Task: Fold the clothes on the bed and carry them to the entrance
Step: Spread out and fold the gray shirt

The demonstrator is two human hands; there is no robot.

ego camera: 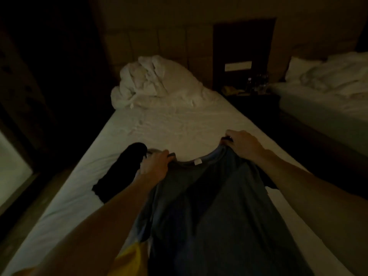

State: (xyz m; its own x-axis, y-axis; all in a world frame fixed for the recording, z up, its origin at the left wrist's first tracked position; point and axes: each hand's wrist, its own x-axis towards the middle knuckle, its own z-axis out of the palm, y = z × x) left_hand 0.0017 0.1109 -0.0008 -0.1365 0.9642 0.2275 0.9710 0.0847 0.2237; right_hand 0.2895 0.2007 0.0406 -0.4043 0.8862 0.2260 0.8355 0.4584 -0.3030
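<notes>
Gripping the grey T-shirt [219, 196] at its shoulders, left hand [155, 164] and right hand [243, 143] both clenched.

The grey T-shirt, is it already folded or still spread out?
Spread out: the grey T-shirt hangs at full length, left hand and right hand gripping its shoulders.

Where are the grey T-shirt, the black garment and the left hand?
grey T-shirt [219, 206]: head view, on the chest panel below the collar.
black garment [121, 168]: head view, middle of the dark fabric on the sheet.
left hand [155, 166]: head view, back of the hand.
</notes>
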